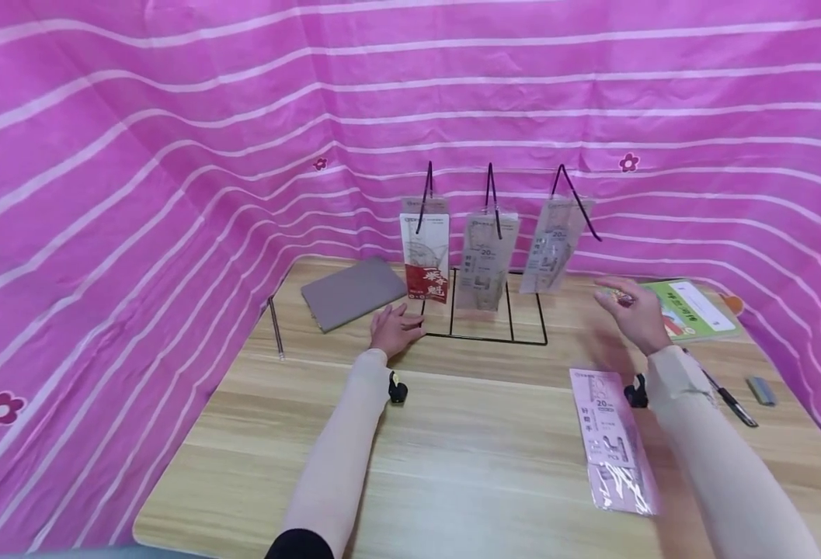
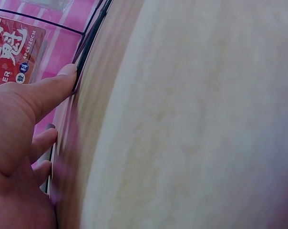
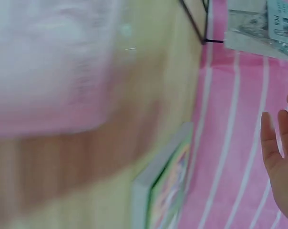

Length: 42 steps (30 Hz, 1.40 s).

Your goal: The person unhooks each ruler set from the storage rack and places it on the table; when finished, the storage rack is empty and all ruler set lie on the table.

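Note:
A black wire display rack (image 1: 485,339) stands on the table with three hooks. From its left hook hangs a white-and-red ruler set packet (image 1: 426,260); a grey ruler set packet (image 1: 483,264) hangs in the middle and another clear ruler set packet (image 1: 553,244) on the right. My left hand (image 1: 394,332) rests at the rack's front left corner, its thumb (image 2: 63,81) touching the base wire. With nothing in it, my right hand (image 1: 637,314) is raised right of the rack, fingers apart in the right wrist view. A pink ruler set packet (image 1: 609,435) lies on the table nearer me.
A grey notebook (image 1: 354,291) and a pencil (image 1: 276,328) lie at the left. On the right are a green book (image 1: 690,310), a black pen (image 1: 732,404) and an eraser (image 1: 761,390). Pink striped cloth (image 1: 242,116) hangs behind the wooden table (image 1: 256,458).

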Tool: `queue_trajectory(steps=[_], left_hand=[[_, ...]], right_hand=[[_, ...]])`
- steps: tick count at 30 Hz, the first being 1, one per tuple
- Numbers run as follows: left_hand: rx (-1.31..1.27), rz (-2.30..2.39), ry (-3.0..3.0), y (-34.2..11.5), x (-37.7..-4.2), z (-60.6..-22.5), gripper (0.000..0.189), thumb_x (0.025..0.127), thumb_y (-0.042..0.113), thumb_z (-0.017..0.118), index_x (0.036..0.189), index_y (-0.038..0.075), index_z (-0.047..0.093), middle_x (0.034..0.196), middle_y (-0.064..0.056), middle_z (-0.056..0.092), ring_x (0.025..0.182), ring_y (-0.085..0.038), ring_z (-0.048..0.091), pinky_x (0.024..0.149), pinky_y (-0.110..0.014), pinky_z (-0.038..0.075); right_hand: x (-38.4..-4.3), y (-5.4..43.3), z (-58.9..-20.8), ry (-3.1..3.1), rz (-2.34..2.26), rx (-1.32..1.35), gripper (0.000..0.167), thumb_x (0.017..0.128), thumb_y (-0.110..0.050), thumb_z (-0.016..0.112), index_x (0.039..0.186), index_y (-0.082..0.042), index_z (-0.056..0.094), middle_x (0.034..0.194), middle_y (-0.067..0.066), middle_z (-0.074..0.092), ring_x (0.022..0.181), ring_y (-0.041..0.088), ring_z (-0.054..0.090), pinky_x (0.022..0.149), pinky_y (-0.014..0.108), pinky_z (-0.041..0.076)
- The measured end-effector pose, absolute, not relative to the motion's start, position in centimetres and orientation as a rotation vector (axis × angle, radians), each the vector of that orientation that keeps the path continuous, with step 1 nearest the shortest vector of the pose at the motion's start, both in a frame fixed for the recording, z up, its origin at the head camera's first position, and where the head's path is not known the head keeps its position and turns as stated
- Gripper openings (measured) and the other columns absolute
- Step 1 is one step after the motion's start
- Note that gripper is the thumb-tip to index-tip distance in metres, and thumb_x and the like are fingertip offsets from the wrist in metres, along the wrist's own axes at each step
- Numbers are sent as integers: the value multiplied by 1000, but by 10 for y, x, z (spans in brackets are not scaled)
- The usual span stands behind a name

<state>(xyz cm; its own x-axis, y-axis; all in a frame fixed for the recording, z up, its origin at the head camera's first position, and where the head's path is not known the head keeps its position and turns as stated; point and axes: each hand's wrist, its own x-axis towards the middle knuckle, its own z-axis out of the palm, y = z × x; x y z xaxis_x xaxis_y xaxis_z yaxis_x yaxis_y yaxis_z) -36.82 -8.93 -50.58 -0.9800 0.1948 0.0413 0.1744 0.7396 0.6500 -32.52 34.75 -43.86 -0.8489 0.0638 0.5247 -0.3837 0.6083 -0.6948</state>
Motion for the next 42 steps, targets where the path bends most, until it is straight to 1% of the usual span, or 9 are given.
queue_trajectory(steps=[2,9,13,17,21,26,30,36,42], left_hand=[[300,1082,2902,-89,-369,-508,38,94,34,71,129,20,69,161,-12,35,153,-41,16,124,-56,1],[286,1095,2899,-85,-370,-512,38,92,35,73,127,20,71,160,-11,37,153,-41,18,124,-56,2],[300,1088,2897,-82,-369,-513,38,93,35,71,128,21,70,161,-11,36,153,-40,17,124,-56,2],[314,1064,2906,-80,-368,-514,38,94,36,69,129,21,70,161,-11,36,153,-39,17,124,-56,2],[312,1065,2906,-78,-366,-514,37,94,35,70,129,21,70,161,-10,35,153,-39,17,124,-55,2],[309,1063,2908,-78,-367,-516,37,93,34,71,127,21,71,161,-10,36,153,-39,18,124,-55,4],[307,1051,2927,-79,-370,-519,37,93,35,72,127,22,71,160,-10,38,153,-39,19,124,-55,5],[303,1067,2936,-83,-372,-518,36,92,35,72,126,21,72,159,-11,39,153,-39,19,124,-56,5],[288,1075,2930,-87,-372,-514,36,93,34,72,126,20,72,160,-11,38,153,-39,18,124,-55,4]], right_hand=[[-336,344,-431,-2335,1187,257,32,92,-1,71,124,5,68,130,25,63,111,-12,52,85,2,43],[-359,332,-395,-2387,1310,178,40,96,-11,69,134,1,61,153,18,46,143,25,41,100,16,47],[-367,330,-380,-2337,1449,135,44,95,-13,71,136,-1,60,157,12,43,147,25,36,99,15,47],[-373,331,-374,-2324,1546,82,47,93,-14,73,138,-3,58,160,3,41,149,20,33,89,8,48],[-376,331,-372,-2280,1631,70,48,93,-14,74,137,-2,59,157,0,45,148,16,34,81,5,47],[-377,329,-370,-2251,1660,122,44,94,-13,71,136,-4,61,147,-4,57,141,12,44,95,8,45],[-381,327,-369,-2248,1638,163,39,95,-12,70,134,-7,64,129,-17,66,131,8,51,94,9,46],[-386,318,-369,-2041,1868,276,29,91,2,70,118,-9,75,107,-12,72,103,2,62,85,9,51],[-389,312,-368,-2042,1903,252,28,91,1,71,117,-7,74,99,-16,75,99,-1,65,84,8,51]])
